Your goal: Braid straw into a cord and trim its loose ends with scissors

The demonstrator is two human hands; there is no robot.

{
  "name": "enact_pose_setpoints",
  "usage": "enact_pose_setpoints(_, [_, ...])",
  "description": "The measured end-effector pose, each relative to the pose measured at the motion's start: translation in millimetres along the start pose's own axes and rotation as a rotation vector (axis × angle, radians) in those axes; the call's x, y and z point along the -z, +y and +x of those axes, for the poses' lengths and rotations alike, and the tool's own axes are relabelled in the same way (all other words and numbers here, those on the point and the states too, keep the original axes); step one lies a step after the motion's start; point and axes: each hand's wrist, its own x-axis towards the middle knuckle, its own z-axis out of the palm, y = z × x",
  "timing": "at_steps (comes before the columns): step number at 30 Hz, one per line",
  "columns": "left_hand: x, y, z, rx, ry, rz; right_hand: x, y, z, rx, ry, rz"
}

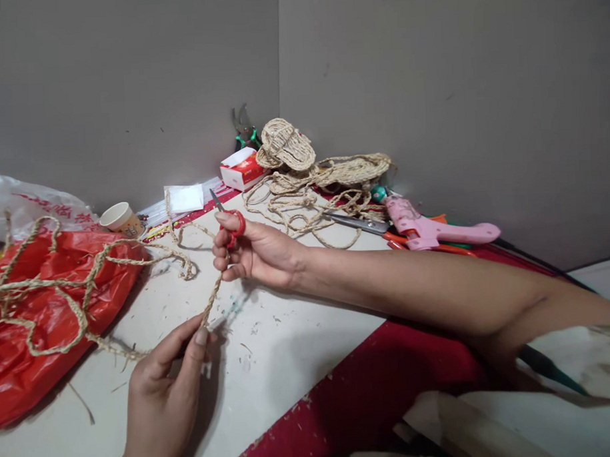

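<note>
A braided straw rope (212, 300) runs between my two hands above the white board. My left hand (168, 386) pinches it between thumb and forefinger. Farther up, my right hand (256, 250) has small red-handled scissors (239, 224) hooked on its fingers, blades pointing up and away. Those same fingers also close around the upper end of the rope. More rope (82, 309) trails off to the left, looping over a red plastic bag (111, 268).
Coiled straw rope (353, 170) lies by the wall, near a red-and-white box (241, 171) and pliers (245, 127). A pink glue gun (435, 230) and larger scissors (359, 223) sit to the right. At left stand a paper cup (120, 220) and a clear plastic bag (34, 201).
</note>
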Motion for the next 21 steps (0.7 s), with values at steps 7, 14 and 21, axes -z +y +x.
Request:
enact_pose_setpoints(7, [5.7, 0.9, -9.7, -0.365, 0.055, 0.352, 10.2, -32.9, 11.9, 0.286, 0.251, 0.05])
enact_pose_setpoints(14, [7.3, -1.8, -6.1, -0.22, -0.199, 0.268, 8.5, -34.1, 10.5, 0.324, 0.276, -0.008])
enact_pose_setpoints(21, [-6.8, 11.5, -8.7, 0.155, 0.012, -0.029, -5.7, -5.2, -5.8, 0.24, 0.088, -0.149])
